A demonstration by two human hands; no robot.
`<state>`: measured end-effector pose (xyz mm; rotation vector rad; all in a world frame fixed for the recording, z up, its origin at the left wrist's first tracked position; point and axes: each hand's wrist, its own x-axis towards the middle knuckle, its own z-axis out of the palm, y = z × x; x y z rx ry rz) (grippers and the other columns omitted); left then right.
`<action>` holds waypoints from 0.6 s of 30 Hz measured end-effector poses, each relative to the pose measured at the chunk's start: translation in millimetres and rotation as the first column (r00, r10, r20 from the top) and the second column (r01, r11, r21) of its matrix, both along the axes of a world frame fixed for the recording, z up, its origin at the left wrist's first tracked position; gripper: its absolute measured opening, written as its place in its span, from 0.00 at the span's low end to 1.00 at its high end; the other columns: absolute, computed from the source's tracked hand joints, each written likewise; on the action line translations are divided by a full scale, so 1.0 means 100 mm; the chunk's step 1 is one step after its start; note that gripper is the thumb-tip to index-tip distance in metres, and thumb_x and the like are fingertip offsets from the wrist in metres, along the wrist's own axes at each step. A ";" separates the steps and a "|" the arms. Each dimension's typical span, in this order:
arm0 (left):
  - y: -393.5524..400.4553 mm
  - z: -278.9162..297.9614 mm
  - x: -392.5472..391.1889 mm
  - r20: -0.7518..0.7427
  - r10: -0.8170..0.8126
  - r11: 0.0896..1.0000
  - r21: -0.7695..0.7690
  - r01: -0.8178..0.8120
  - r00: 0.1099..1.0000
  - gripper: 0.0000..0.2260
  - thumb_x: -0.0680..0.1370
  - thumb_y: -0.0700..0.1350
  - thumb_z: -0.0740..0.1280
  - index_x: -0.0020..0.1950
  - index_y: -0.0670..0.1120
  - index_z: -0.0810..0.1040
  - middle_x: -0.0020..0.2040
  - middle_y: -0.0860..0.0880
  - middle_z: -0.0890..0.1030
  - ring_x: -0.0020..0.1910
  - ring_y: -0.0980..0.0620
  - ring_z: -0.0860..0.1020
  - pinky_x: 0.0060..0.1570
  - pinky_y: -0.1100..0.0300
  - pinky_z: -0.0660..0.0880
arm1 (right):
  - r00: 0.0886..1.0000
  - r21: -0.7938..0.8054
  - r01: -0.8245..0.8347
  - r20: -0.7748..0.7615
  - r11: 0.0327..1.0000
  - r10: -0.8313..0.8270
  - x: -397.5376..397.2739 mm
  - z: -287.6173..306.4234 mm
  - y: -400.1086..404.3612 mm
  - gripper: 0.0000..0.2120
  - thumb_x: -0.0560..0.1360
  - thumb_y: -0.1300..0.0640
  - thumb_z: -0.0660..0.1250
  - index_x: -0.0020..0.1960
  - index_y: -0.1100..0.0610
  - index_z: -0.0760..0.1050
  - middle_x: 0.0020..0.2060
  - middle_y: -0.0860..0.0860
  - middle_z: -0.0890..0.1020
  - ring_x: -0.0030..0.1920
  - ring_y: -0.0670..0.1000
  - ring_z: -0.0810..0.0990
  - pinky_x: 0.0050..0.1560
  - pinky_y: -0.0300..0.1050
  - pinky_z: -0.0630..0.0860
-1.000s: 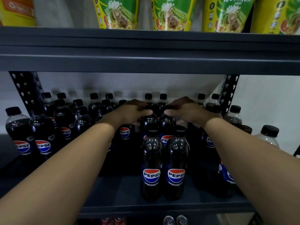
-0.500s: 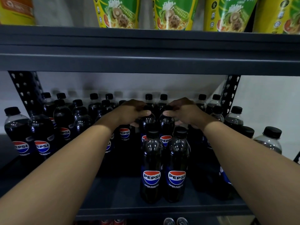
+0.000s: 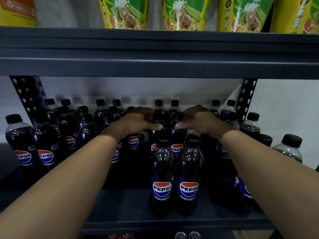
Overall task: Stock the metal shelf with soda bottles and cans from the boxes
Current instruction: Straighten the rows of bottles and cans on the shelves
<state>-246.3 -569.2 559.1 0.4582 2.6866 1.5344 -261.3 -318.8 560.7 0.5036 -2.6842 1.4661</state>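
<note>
Single head view, close, facing forward into metal shelf (image 3: 155,66) bay.

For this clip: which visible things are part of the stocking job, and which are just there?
Part of the job:
- left hand gripping one Pepsi bottle
- right hand gripping its neighbour
- front Pepsi pair
- metal shelf
- cans below

Just there:
- noodle cups on the upper shelf

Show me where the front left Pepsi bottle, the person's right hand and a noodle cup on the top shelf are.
front left Pepsi bottle (image 3: 162,188): head view, on its red and blue label.
right hand (image 3: 198,121): head view, on the back of the hand.
noodle cup (image 3: 181,14): head view, on its green printed side.
</note>
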 end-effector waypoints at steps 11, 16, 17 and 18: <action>-0.01 -0.08 0.03 -0.021 -0.039 0.999 0.023 0.039 0.999 0.18 0.70 0.36 0.80 0.47 0.55 0.79 0.48 0.55 0.84 0.46 0.54 0.84 0.48 0.55 0.84 | 0.998 -0.063 -0.044 -0.051 0.997 0.041 0.10 -0.13 -0.01 0.14 0.65 0.64 0.82 0.46 0.55 0.82 0.41 0.49 0.85 0.44 0.46 0.83 0.39 0.37 0.78; 0.00 -0.13 0.00 -0.003 -0.038 0.997 0.073 0.038 0.999 0.20 0.71 0.35 0.80 0.52 0.57 0.78 0.57 0.52 0.83 0.51 0.52 0.83 0.48 0.55 0.84 | 0.997 -0.119 -0.073 0.025 0.990 0.076 0.12 -0.13 0.02 0.12 0.67 0.67 0.80 0.43 0.54 0.82 0.36 0.46 0.86 0.38 0.43 0.84 0.39 0.41 0.79; 0.00 -0.14 -0.01 0.002 -0.039 0.996 0.081 0.038 0.999 0.20 0.71 0.36 0.80 0.53 0.56 0.78 0.58 0.52 0.83 0.52 0.51 0.84 0.49 0.55 0.84 | 0.996 -0.113 -0.076 0.027 0.991 0.079 0.12 -0.13 0.02 0.12 0.67 0.68 0.80 0.42 0.54 0.82 0.34 0.44 0.86 0.35 0.40 0.83 0.37 0.40 0.78; 0.00 -0.15 -0.01 0.009 -0.039 0.995 0.093 0.038 0.999 0.20 0.71 0.36 0.79 0.54 0.56 0.78 0.59 0.51 0.83 0.52 0.52 0.83 0.49 0.55 0.84 | 0.996 -0.103 -0.078 0.026 0.992 0.081 0.13 -0.12 0.01 0.12 0.68 0.67 0.80 0.41 0.53 0.81 0.31 0.42 0.85 0.33 0.39 0.82 0.35 0.38 0.77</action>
